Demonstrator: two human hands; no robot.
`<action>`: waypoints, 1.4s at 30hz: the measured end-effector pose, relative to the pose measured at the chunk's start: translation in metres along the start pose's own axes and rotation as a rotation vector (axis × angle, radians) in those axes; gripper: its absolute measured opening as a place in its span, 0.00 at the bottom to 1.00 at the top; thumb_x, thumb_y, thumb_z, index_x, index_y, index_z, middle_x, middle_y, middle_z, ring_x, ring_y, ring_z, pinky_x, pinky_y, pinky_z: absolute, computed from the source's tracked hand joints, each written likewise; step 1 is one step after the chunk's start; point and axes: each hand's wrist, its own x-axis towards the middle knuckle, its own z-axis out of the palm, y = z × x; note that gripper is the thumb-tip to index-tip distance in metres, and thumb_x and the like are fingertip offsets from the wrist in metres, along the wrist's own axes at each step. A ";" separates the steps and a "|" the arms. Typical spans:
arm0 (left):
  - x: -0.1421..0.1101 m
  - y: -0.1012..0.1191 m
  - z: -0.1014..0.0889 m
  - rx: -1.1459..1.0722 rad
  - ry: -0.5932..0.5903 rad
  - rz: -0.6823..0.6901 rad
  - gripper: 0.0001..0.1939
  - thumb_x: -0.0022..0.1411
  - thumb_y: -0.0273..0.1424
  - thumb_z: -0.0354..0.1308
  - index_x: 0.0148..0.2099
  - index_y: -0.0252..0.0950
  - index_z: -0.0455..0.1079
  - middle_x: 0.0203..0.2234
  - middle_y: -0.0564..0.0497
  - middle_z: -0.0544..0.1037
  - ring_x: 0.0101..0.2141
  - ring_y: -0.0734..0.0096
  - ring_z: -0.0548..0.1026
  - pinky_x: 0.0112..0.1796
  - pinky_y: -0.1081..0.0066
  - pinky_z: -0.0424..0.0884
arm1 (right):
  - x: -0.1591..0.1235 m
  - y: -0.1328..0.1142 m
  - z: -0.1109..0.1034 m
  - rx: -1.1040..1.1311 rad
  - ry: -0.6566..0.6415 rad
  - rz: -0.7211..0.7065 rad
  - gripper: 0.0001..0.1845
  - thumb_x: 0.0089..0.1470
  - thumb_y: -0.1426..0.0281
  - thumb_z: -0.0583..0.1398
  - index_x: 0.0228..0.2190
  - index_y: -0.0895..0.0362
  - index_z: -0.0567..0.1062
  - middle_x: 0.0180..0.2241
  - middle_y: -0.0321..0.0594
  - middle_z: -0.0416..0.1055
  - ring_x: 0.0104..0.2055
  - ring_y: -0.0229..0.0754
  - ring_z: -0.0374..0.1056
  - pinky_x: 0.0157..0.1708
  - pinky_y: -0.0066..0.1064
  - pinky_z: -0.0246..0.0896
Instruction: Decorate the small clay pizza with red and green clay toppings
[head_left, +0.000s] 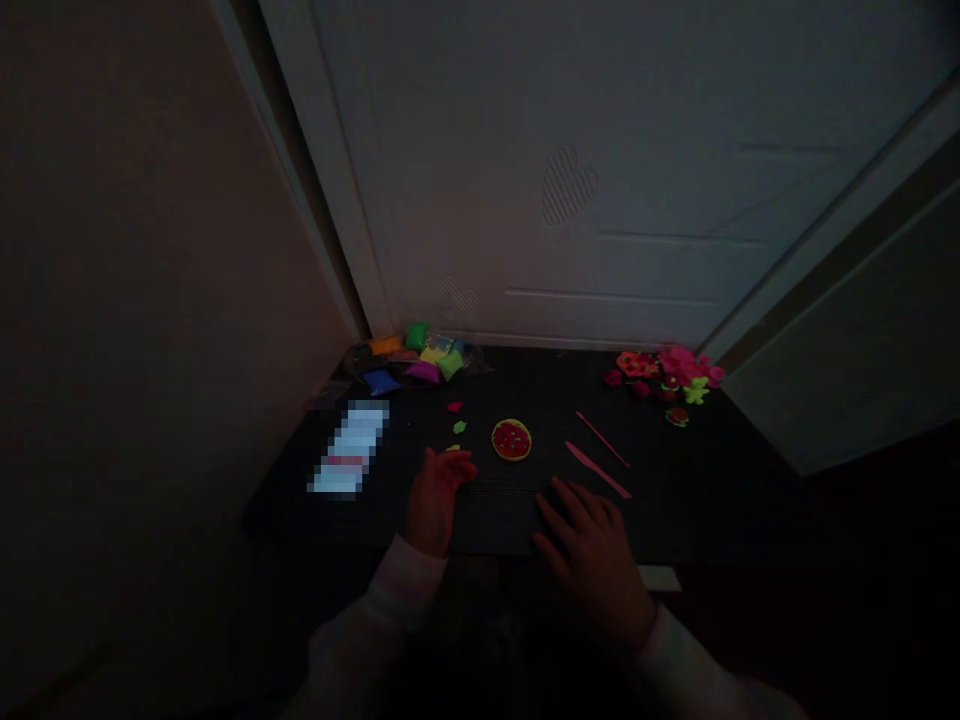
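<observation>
A small clay pizza (pixel 511 440) with a yellow rim and red top lies flat on the dark table, between and beyond my hands. My left hand (pixel 439 500) is at the table's near side, thumb raised and fingers loosely bent, with nothing visible in it. Just past its fingertips is a small yellow piece (pixel 453 448), partly hidden. A green piece (pixel 460 427) and a red piece (pixel 454 407) lie farther back. My right hand (pixel 592 550) rests palm down near the front edge, fingers spread, holding nothing. Close to it are a pink plastic knife (pixel 598 470) and a thin pink stick tool (pixel 603 439).
Bags of coloured clay (pixel 424 372) are heaped at the back left. A blurred bright phone-like screen (pixel 349 450) lies at the left. Pink clay figures (pixel 684 366) and a small clay burger (pixel 676 417) sit at the back right. A white door (pixel 480 200) rises behind the table.
</observation>
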 end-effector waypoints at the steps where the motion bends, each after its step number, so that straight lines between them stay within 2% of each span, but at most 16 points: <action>1: 0.000 0.000 0.000 0.000 0.001 -0.001 0.22 0.57 0.42 0.48 0.25 0.30 0.73 0.19 0.49 0.74 0.24 0.72 0.71 0.31 0.71 0.65 | 0.000 0.000 0.000 0.001 0.002 0.016 0.19 0.53 0.60 0.52 0.46 0.51 0.68 0.52 0.42 0.62 0.51 0.48 0.55 0.46 0.42 0.48; 7: -0.001 0.002 0.001 0.002 0.005 -0.010 0.22 0.56 0.43 0.49 0.25 0.30 0.73 0.20 0.48 0.74 0.24 0.72 0.71 0.31 0.71 0.64 | -0.002 -0.002 -0.004 0.040 -0.029 -0.037 0.20 0.52 0.60 0.52 0.47 0.50 0.68 0.52 0.42 0.62 0.51 0.49 0.56 0.47 0.43 0.48; 11: -0.001 0.001 0.001 -0.003 0.000 -0.009 0.22 0.57 0.43 0.49 0.25 0.30 0.73 0.19 0.49 0.74 0.24 0.72 0.71 0.31 0.71 0.65 | -0.001 -0.002 -0.004 0.021 -0.014 0.029 0.20 0.52 0.60 0.52 0.45 0.52 0.69 0.52 0.44 0.61 0.51 0.50 0.55 0.46 0.43 0.49; 15: 0.000 0.001 0.001 -0.007 -0.005 -0.010 0.22 0.56 0.43 0.49 0.24 0.30 0.73 0.19 0.49 0.74 0.24 0.72 0.71 0.31 0.71 0.65 | 0.000 -0.001 -0.004 0.043 -0.057 -0.052 0.20 0.52 0.59 0.52 0.47 0.49 0.67 0.53 0.42 0.61 0.52 0.48 0.55 0.47 0.42 0.48; 19: 0.000 0.001 0.000 -0.008 -0.008 -0.009 0.23 0.58 0.42 0.47 0.25 0.30 0.73 0.19 0.48 0.74 0.24 0.72 0.71 0.31 0.71 0.65 | 0.000 -0.001 -0.004 0.011 -0.023 0.006 0.21 0.52 0.59 0.52 0.46 0.52 0.68 0.52 0.45 0.61 0.52 0.50 0.55 0.47 0.43 0.48; 24: -0.001 0.001 0.001 -0.008 0.003 -0.003 0.22 0.58 0.42 0.48 0.24 0.31 0.72 0.19 0.49 0.74 0.24 0.72 0.71 0.32 0.71 0.65 | 0.000 -0.003 -0.003 0.044 -0.057 -0.107 0.21 0.52 0.58 0.52 0.47 0.50 0.67 0.53 0.43 0.60 0.53 0.49 0.54 0.48 0.43 0.46; 28: -0.002 0.003 0.002 -0.001 0.004 -0.005 0.22 0.57 0.42 0.48 0.24 0.31 0.72 0.19 0.49 0.74 0.24 0.72 0.71 0.31 0.71 0.65 | 0.002 -0.003 -0.002 0.020 -0.039 0.009 0.22 0.52 0.58 0.51 0.47 0.53 0.67 0.53 0.46 0.59 0.53 0.50 0.54 0.47 0.43 0.48; 32: -0.002 0.003 0.002 0.007 -0.001 -0.001 0.22 0.57 0.43 0.49 0.24 0.31 0.72 0.18 0.49 0.74 0.24 0.72 0.71 0.31 0.71 0.65 | 0.003 -0.003 -0.003 0.043 -0.058 -0.074 0.22 0.52 0.58 0.52 0.48 0.50 0.66 0.54 0.44 0.59 0.53 0.50 0.54 0.48 0.43 0.47; 36: -0.001 0.002 0.001 0.009 -0.009 0.004 0.23 0.57 0.44 0.48 0.25 0.30 0.73 0.18 0.49 0.74 0.24 0.72 0.71 0.31 0.71 0.65 | 0.003 -0.003 -0.003 0.016 -0.033 0.003 0.22 0.52 0.57 0.51 0.47 0.52 0.67 0.53 0.47 0.59 0.53 0.51 0.54 0.48 0.44 0.47; 40: -0.001 0.002 0.001 0.006 -0.008 0.002 0.22 0.56 0.43 0.49 0.25 0.30 0.73 0.19 0.48 0.74 0.24 0.72 0.71 0.31 0.71 0.65 | 0.002 -0.005 -0.002 0.043 -0.073 -0.089 0.23 0.52 0.57 0.51 0.49 0.49 0.65 0.54 0.45 0.58 0.54 0.50 0.53 0.49 0.44 0.46; 42: -0.001 0.002 0.001 0.006 -0.005 0.003 0.22 0.56 0.43 0.49 0.25 0.30 0.73 0.19 0.48 0.74 0.24 0.72 0.71 0.31 0.71 0.65 | 0.002 -0.005 -0.002 0.037 -0.065 -0.061 0.23 0.52 0.57 0.50 0.49 0.49 0.65 0.54 0.45 0.58 0.54 0.50 0.53 0.49 0.45 0.46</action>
